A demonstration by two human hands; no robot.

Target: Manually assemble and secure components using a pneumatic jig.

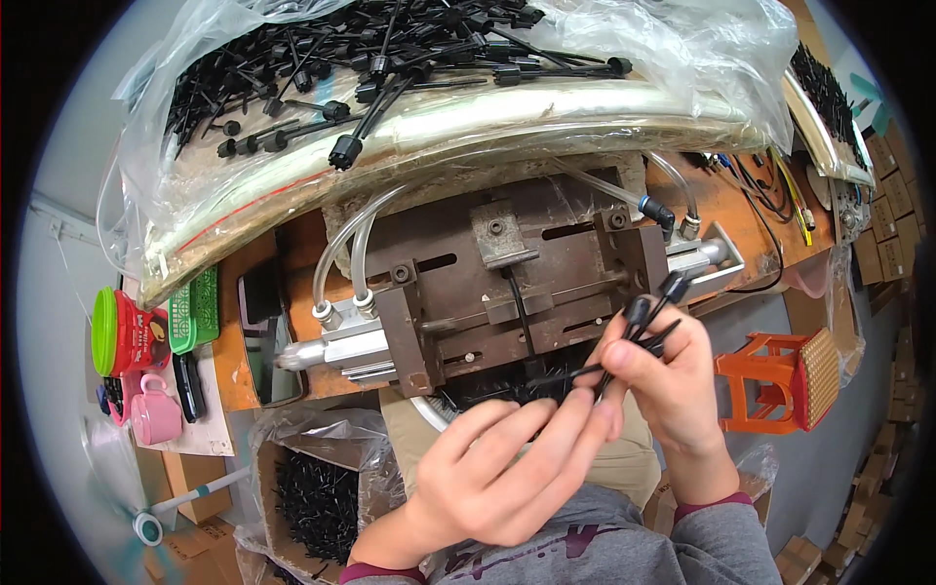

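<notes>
Stems, black and capped, jut from the right hand, which pinches them firmly; the left hand meets them, though from where I stand I can't tell whether it grips one. Just past both hands sits a brown metal fixture, and beyond that, black pieces lie heaped on plastic sheeting.

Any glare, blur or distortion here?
Head view: black fisheye surround, tray edge bowed, probably by the lens; head view: white glare on the tray's edge, blades of the fan smeared lower left, left hand and right hand fairly sharp.
</notes>
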